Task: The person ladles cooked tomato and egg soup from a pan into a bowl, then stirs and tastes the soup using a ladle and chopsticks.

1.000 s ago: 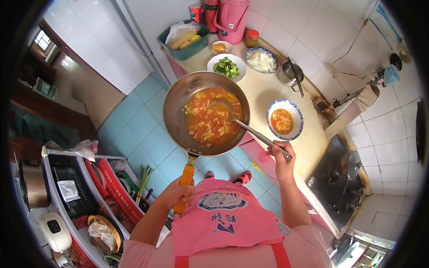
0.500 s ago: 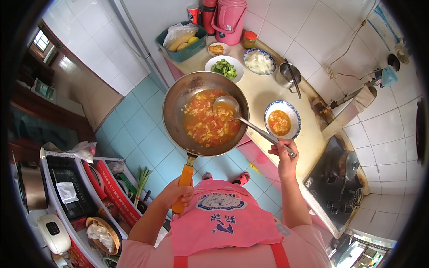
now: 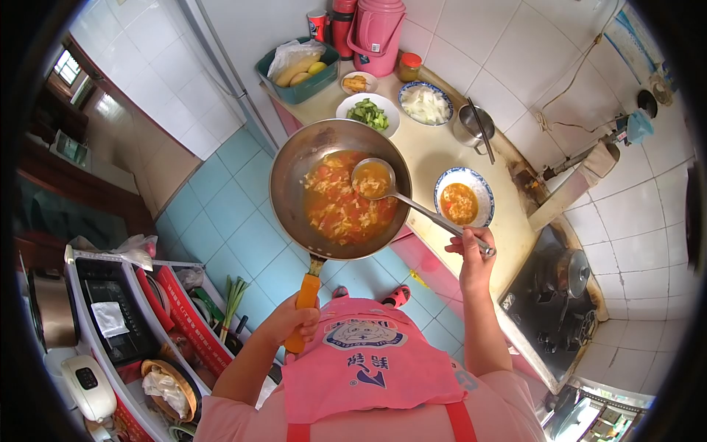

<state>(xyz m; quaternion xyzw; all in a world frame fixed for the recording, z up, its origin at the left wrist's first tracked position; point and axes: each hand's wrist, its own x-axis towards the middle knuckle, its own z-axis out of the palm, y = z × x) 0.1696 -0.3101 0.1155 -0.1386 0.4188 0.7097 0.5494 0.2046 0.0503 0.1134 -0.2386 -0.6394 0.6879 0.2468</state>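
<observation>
My left hand [image 3: 293, 324] is wrapped round the orange handle of a frying pan [image 3: 289, 173], which hangs over the floor by the counter edge. Tomato and egg soup [image 3: 331, 199] lies in the pan. In my right hand [image 3: 473, 259] is the metal handle of a ladle [image 3: 433, 215]. Its bowl is inside the pan at the right, filled with orange broth and bits of egg. Close to my right hand, on the counter, a blue-rimmed bowl [image 3: 482, 188] holds some of the same soup.
On the counter [image 3: 423, 158] are a plate of chopped greens [image 3: 368, 113], a plate of white slices [image 3: 426, 103], and a metal cup [image 3: 469, 127] with chopsticks. A gas stove [image 3: 552, 309] with a lidded pot lies right. Shelves with appliances [image 3: 88, 379] stand left.
The ladle has risen slightly in the soup and its bowl now looks fuller. My right hand has shifted a little to the right. The pan has barely moved.
</observation>
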